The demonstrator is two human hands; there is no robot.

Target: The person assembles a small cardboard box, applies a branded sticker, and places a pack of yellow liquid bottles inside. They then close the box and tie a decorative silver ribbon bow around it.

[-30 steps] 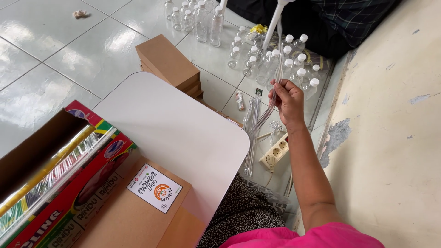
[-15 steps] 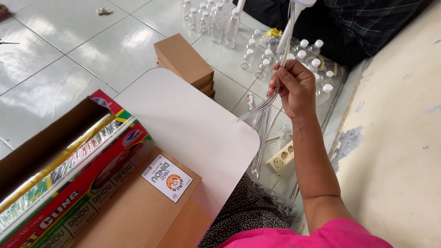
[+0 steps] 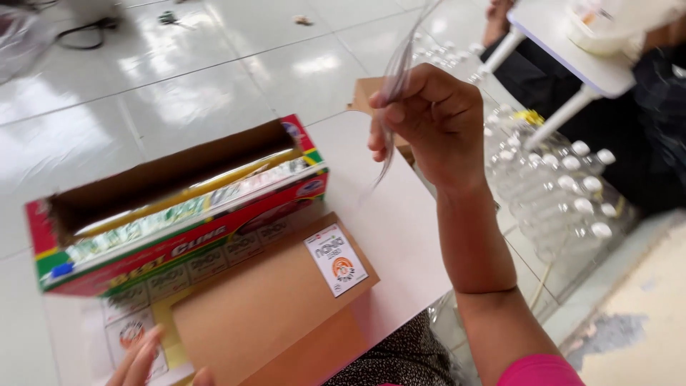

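Observation:
My right hand [image 3: 429,118] is raised over the far side of the small white table [image 3: 400,229] and pinches a thin clear plastic strip [image 3: 394,78] that hangs down from its fingers. My left hand [image 3: 146,357] shows only as fingertips at the bottom left, resting on the near edge of a brown cardboard sheet [image 3: 264,300] with a white sticker. An open red, green and yellow cling film box [image 3: 179,214] lies across the table to the left, its roll visible inside.
Several clear plastic bottles with white caps [image 3: 557,186] lie on the tiled floor at the right. A white table leg and top [image 3: 572,50] stand at the top right beside a seated person in dark clothes. A brown box [image 3: 364,96] lies behind my hand.
My right hand has lifted the clear strip up from beside the bottles to above the table. The view has swung left, bringing the cling film box and my left fingertips into view.

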